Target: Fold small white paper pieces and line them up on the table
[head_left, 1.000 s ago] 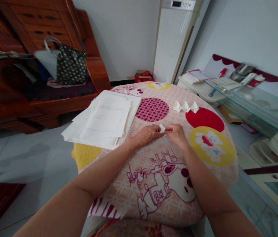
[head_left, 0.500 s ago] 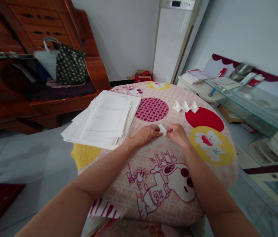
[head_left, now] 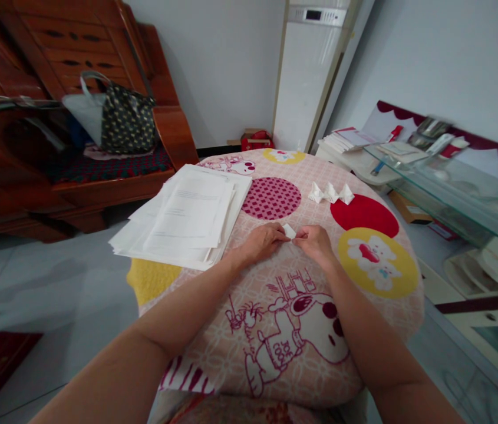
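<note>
Both my hands meet at the middle of a round table covered with a pink cartoon-print cloth [head_left: 284,330]. Between their fingertips is a small folded piece of white paper [head_left: 289,231]. My left hand [head_left: 263,241] pinches its left side and my right hand [head_left: 315,241] pinches its right side, both with fingers curled and resting on the cloth. Three finished small white folded paper shapes [head_left: 332,192] stand in a row farther back to the right. A thick stack of white paper sheets [head_left: 187,218] lies to the left of my hands.
A dark wooden bench [head_left: 76,171] with a patterned bag [head_left: 120,118] stands at left. A tall white appliance [head_left: 306,70] stands against the back wall. At right is a glass shelf [head_left: 452,188] with books and small items. Grey tiled floor surrounds the table.
The hands stay together on the small paper, with the fingers shifting slightly. The view has tipped a little, so everything sits slightly lower in the frame.
</note>
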Demonstrator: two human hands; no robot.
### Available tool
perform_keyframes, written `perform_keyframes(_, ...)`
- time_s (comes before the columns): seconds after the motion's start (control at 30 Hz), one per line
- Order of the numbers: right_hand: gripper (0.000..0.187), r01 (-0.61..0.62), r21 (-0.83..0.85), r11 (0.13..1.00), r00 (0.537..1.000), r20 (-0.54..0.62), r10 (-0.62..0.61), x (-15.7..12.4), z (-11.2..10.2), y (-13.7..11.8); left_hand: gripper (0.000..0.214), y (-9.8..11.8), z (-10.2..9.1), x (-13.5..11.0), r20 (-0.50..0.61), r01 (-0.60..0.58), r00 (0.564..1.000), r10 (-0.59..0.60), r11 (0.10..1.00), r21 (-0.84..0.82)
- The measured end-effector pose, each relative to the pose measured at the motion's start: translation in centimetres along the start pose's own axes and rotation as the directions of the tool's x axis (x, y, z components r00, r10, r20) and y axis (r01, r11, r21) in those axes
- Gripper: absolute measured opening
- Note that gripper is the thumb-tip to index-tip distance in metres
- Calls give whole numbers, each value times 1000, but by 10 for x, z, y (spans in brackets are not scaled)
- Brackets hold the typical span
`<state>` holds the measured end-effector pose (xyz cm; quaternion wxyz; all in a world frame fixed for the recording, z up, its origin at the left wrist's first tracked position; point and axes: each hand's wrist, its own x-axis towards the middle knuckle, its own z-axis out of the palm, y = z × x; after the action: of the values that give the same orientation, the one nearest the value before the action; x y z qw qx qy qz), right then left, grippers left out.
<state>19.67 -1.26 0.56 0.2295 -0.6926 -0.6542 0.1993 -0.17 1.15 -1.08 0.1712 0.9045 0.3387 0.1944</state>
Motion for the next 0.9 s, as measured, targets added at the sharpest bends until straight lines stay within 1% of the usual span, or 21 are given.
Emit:
perform_keyframes(0.07,8,-39,-88,995,999,20,41,0,2,-9,26,2,1,4,-29,104,994,-105,993,-51)
perform_keyframes(0.17,10,-82,-146,986,995,52,90,1,-1,-16,15,5,5,11,-65,256,963,-263,962,-97)
perform_keyframes(0.27,11,-85,-153,985,994,60,96,1,-3,-16,14,9,8,15,-101,325,936,-336,939,-115)
perform_keyframes(0.43,10,-71,-142,987,996,43,78,0,-1,-13,17,13,11,15,-142,364,910,-389,915,-172)
perform_keyframes(0.6,9,-83,-143,986,995,42,90,0,-2,-15,30,4,11,15,-157,354,902,-403,896,-269)
perform_keyframes(0.7,7,-86,-125,988,995,46,92,0,-2,-15,40,-5,8,15,-123,355,903,-411,877,-325)
perform_keyframes(0.77,7,-83,-104,991,995,45,88,0,-2,-14,46,-10,4,13,-78,369,903,-422,856,-361)
perform_keyframes(0.83,6,-79,-83,993,996,43,83,0,-1,-12,51,-12,-1,12,-34,375,907,-421,840,-392)
perform_keyframes(0.9,5,-74,-69,995,996,37,77,0,0,-9,53,-12,-6,9,-13,361,916,-401,838,-409)
